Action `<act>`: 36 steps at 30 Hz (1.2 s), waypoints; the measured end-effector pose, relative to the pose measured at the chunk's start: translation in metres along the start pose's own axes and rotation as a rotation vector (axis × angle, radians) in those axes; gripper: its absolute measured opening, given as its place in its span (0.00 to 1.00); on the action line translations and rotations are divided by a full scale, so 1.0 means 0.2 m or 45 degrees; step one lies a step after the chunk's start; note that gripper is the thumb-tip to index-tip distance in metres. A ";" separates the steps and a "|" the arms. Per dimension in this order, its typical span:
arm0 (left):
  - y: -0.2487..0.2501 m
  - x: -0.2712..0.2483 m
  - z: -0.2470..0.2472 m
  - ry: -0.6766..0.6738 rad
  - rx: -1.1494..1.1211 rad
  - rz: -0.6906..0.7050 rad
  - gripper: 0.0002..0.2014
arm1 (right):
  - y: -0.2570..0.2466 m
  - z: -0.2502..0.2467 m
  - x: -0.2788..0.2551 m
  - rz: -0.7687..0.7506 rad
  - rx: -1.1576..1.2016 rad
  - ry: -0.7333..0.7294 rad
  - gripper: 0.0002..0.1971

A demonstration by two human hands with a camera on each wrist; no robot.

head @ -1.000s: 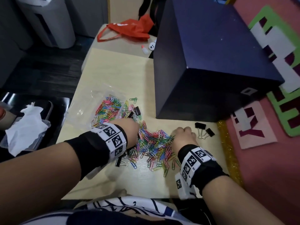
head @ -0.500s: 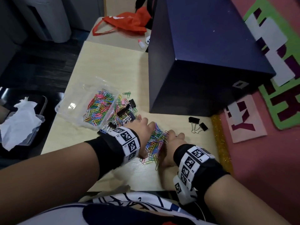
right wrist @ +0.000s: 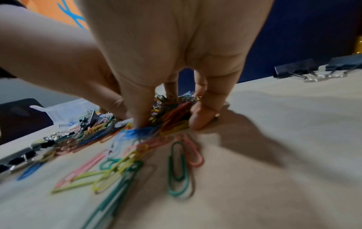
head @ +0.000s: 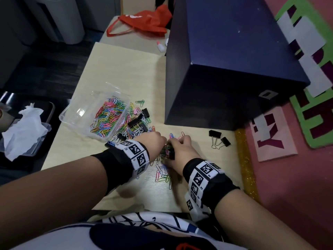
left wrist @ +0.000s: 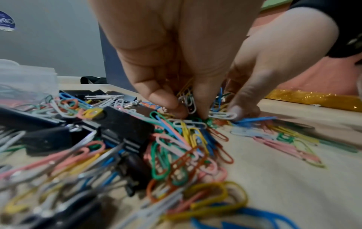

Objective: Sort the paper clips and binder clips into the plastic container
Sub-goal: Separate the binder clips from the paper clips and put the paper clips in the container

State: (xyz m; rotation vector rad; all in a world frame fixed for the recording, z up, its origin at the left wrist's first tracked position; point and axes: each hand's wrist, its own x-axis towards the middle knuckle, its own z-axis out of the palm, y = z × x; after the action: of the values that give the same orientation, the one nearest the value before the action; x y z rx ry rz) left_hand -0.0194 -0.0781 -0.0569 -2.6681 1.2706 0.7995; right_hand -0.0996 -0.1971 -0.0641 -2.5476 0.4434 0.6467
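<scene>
A clear plastic container [head: 75, 114] holding several coloured paper clips [head: 108, 116] sits at the table's left. More paper clips and black binder clips [head: 137, 121] lie beside it. My left hand [head: 155, 143] and right hand [head: 180, 148] are pressed together over a bunch of paper clips [head: 166, 151], fingers curled round it from both sides. In the left wrist view my fingertips [left wrist: 176, 108] pinch clips [left wrist: 191, 102] on the table. In the right wrist view my thumb [right wrist: 201, 119] and fingers squeeze the bunch [right wrist: 172, 114]. Loose clips [head: 162, 175] lie near my wrists.
A big dark blue box [head: 234, 65] stands right behind the hands. Two black binder clips [head: 219, 138] lie to the right, by a gold glitter strip [head: 245, 159]. A red bag [head: 144, 20] lies at the far end. A tissue in a tray [head: 23, 130] sits left, off the table.
Both hands have swept the spread pile of paper clips inward and now close on a tight bunch between them. The view has shifted slightly.
</scene>
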 end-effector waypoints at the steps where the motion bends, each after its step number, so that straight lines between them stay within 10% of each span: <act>1: 0.00 0.00 -0.01 0.008 0.005 0.001 0.15 | -0.01 0.00 0.00 -0.008 -0.012 0.013 0.25; 24: -0.49 -0.27 -0.22 0.613 -0.365 -0.317 0.14 | -0.36 -0.24 0.06 0.056 -0.349 0.055 0.15; 36: -0.73 -0.37 -0.11 0.451 -0.569 -0.526 0.18 | -0.83 -0.21 0.31 -0.222 0.150 0.215 0.11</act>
State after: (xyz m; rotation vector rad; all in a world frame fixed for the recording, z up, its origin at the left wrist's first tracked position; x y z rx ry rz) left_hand 0.0596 0.0622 -0.0240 -3.3823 0.5770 0.6247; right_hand 0.0366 -0.0916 -0.0031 -2.5024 0.3014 0.3333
